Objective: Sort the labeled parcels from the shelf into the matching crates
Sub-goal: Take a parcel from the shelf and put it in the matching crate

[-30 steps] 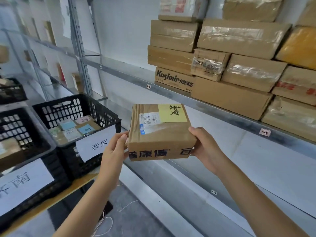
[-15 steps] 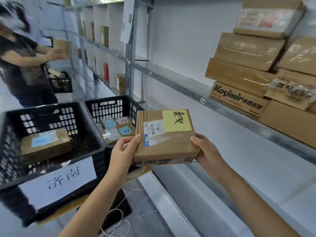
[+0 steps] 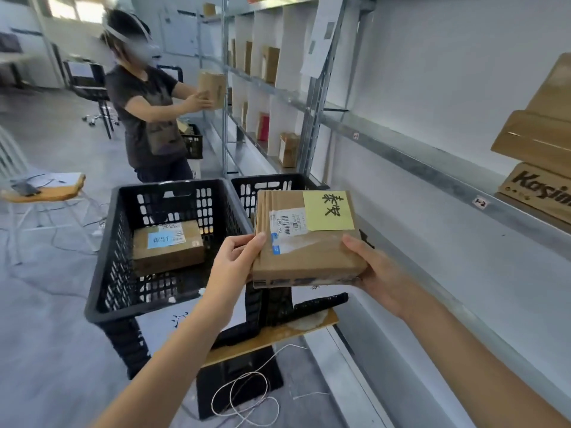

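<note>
Parcel with a blue label (image 3: 168,247) lies flat on the bottom of the left black crate (image 3: 102,273), the only thing visible inside it. Behind that crate another person (image 3: 148,118) holds a brown box (image 3: 211,88) up beside a far shelf. The left grip (image 3: 234,267) pinches the near left corner of the yellow-note parcel (image 3: 306,251), thumb on top. This parcel is held flat in the air over the second black crate (image 3: 272,183), whose inside it hides. Both crates stand on a wooden table (image 3: 278,335). The right grip (image 3: 380,273) clasps the parcel's right edge, thumb over the top. Further right, a metal shelf (image 3: 432,168) carries a Kasimir carton (image 3: 537,193) with plain cartons (image 3: 537,140) stacked on it.
</note>
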Tool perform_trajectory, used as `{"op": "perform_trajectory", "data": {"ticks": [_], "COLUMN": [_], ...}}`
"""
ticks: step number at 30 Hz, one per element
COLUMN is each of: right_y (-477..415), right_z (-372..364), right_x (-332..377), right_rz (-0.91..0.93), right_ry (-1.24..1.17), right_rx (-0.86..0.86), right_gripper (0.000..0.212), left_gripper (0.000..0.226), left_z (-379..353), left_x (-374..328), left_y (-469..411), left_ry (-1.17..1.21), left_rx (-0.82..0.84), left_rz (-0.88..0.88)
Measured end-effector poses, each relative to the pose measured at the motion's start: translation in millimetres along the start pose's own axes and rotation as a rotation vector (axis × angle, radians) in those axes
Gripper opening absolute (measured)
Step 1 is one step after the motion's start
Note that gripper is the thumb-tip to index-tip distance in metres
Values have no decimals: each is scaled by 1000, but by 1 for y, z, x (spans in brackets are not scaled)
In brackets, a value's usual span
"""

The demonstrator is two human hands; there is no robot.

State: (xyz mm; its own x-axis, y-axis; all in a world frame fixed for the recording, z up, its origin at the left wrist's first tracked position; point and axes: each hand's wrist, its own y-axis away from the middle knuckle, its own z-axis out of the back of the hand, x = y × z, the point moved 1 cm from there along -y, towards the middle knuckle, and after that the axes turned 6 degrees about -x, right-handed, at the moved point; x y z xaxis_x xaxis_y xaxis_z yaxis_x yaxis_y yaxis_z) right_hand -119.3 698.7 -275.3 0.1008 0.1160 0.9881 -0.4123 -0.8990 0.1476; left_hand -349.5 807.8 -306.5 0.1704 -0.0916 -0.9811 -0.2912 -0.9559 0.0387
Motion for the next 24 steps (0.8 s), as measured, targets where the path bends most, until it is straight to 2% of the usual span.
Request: {"op": "perform_trajectory", "data": {"ticks": [3,5,10,16,21,24], "right_y": [-24,-42,-96,-164,-221,-254], "right_z": [-11,-14,-4,33,64,84], "right_x": [-1,1,15,19,10,-5], "right_rz": [-5,-7,16,-9,-88,-182], "right_ry": [9,0,-40,-32,66,144], "right_rx": [19,38,67,65,83,121], "right_gripper": [56,57,32,42,29,49], "left_gripper": [61,50,23,28,21,26], "left_z": [10,16,19,-14,-49,-65], "left_x": [0,0,3,3,9,19], "left_y": [-14,-26,-65,-115,-154,-178], "left_ry": [-36,-69,-117,-185,-268,-301], "left_rx": [-11,-38,-129,-153,-144,-179], "left_rz": [-17,-44,-58,-68,-98,-87]}}
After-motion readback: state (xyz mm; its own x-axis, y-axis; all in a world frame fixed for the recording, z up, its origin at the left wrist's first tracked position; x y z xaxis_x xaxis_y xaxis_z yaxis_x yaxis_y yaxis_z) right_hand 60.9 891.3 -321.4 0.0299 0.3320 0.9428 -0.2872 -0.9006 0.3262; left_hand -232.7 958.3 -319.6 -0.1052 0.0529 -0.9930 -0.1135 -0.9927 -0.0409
